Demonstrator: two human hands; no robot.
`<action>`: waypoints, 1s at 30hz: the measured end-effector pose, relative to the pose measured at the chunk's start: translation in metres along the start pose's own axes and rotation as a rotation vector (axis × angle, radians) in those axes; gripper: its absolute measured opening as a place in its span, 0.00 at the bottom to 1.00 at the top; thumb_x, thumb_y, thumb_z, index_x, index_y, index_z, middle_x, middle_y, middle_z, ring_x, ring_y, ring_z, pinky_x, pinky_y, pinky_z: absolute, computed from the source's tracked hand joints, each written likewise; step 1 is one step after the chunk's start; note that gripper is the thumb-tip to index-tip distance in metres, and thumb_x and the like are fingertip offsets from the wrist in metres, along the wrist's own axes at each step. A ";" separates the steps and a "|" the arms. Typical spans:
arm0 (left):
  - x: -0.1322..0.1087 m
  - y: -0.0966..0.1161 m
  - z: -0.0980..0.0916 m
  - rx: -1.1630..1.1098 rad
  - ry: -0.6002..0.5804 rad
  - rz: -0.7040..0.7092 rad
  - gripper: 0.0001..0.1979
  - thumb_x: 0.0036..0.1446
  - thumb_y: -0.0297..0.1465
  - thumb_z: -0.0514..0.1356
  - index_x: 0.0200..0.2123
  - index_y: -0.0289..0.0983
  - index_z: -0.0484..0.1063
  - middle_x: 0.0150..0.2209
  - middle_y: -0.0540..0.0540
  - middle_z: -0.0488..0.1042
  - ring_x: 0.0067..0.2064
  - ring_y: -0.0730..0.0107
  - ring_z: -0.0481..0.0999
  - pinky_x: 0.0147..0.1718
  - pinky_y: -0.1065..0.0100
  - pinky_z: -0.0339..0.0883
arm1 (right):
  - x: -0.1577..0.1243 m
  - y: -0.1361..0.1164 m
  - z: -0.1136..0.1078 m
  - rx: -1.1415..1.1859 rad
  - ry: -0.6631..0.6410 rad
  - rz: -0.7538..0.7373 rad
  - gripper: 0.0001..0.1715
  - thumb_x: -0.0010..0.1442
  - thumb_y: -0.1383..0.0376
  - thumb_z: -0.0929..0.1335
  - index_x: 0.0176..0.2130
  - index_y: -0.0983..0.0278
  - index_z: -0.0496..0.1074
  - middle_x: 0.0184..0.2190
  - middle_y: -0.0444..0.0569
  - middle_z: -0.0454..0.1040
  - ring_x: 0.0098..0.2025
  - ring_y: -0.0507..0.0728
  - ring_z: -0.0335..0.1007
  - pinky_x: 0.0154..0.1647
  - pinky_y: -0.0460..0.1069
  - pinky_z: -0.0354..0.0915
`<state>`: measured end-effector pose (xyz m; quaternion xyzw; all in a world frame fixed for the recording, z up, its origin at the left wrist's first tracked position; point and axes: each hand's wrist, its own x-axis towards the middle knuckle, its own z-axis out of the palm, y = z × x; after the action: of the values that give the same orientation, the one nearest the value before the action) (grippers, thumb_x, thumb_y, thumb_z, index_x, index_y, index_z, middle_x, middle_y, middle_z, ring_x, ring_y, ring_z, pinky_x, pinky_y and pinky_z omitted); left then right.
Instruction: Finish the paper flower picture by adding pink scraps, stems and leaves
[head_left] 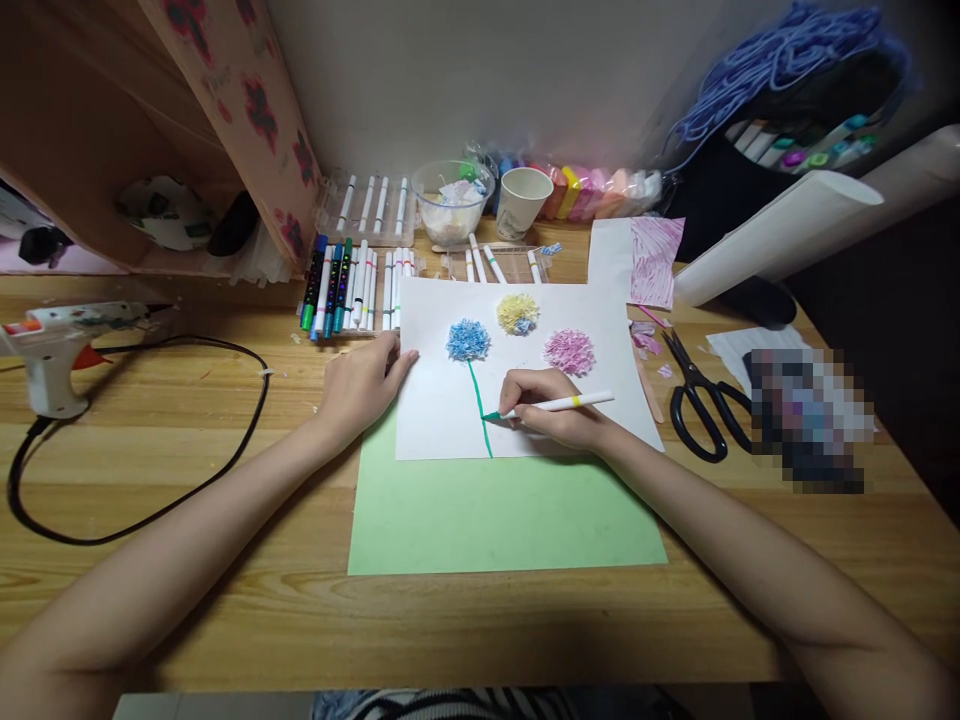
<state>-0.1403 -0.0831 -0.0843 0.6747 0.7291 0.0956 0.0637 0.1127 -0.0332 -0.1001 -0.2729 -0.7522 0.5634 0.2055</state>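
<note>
A white-barrelled marker (577, 402) with a green tip is held in my right hand (551, 405), its tip touching the white paper (435, 425). Under the tip runs a green line (478, 395), going from a blue shredded-paper puff (468, 341) down to the paper's lower edge. A yellow puff (517, 312) and a pink puff (569, 352) also sit on the sheet. My left hand (364, 388) rests at the sheet's left edge, thumb stretched out onto it, holding nothing. Beneath the white paper lies a green sheet (507, 520).
Black-handled scissors (699, 395) lie right of the paper, near a pixelated object (810, 415). On the left stands a glue gun (56, 350) with a looped cord. Several markers (352, 285), a plastic bowl (452, 215) and a paper cup (523, 205) line the back.
</note>
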 end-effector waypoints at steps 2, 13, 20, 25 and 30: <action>0.000 0.000 0.000 0.004 -0.005 -0.004 0.15 0.63 0.42 0.48 0.36 0.38 0.66 0.31 0.45 0.75 0.32 0.63 0.72 0.25 0.68 0.49 | 0.000 0.000 0.000 0.008 -0.017 -0.003 0.04 0.49 0.71 0.64 0.26 0.64 0.68 0.24 0.44 0.70 0.27 0.52 0.65 0.28 0.46 0.58; 0.001 0.001 0.000 0.000 0.005 0.000 0.14 0.62 0.42 0.49 0.35 0.38 0.66 0.30 0.46 0.74 0.31 0.63 0.72 0.24 0.68 0.47 | -0.001 0.001 -0.004 -0.047 -0.116 -0.085 0.05 0.50 0.69 0.63 0.26 0.65 0.69 0.24 0.45 0.69 0.26 0.52 0.64 0.27 0.46 0.57; 0.001 0.001 0.000 0.001 0.014 0.002 0.14 0.62 0.42 0.50 0.34 0.38 0.66 0.29 0.46 0.74 0.31 0.63 0.72 0.24 0.68 0.47 | -0.001 0.000 -0.002 -0.011 -0.086 -0.081 0.05 0.49 0.71 0.63 0.26 0.65 0.68 0.25 0.45 0.69 0.27 0.52 0.64 0.27 0.46 0.57; 0.001 0.000 0.001 0.011 0.016 -0.002 0.14 0.62 0.42 0.50 0.34 0.38 0.66 0.29 0.46 0.74 0.31 0.63 0.72 0.24 0.68 0.46 | -0.001 0.000 -0.002 -0.028 -0.084 -0.085 0.05 0.49 0.71 0.63 0.26 0.65 0.68 0.24 0.44 0.69 0.26 0.52 0.64 0.27 0.46 0.57; 0.001 0.000 0.002 0.020 0.016 -0.003 0.15 0.62 0.42 0.50 0.34 0.38 0.66 0.30 0.46 0.75 0.31 0.63 0.73 0.24 0.68 0.46 | -0.001 0.000 -0.003 -0.051 -0.152 -0.099 0.05 0.50 0.68 0.63 0.26 0.66 0.69 0.23 0.45 0.69 0.26 0.52 0.64 0.26 0.46 0.57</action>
<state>-0.1399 -0.0824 -0.0861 0.6734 0.7316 0.0936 0.0509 0.1151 -0.0313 -0.0989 -0.1973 -0.7924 0.5521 0.1684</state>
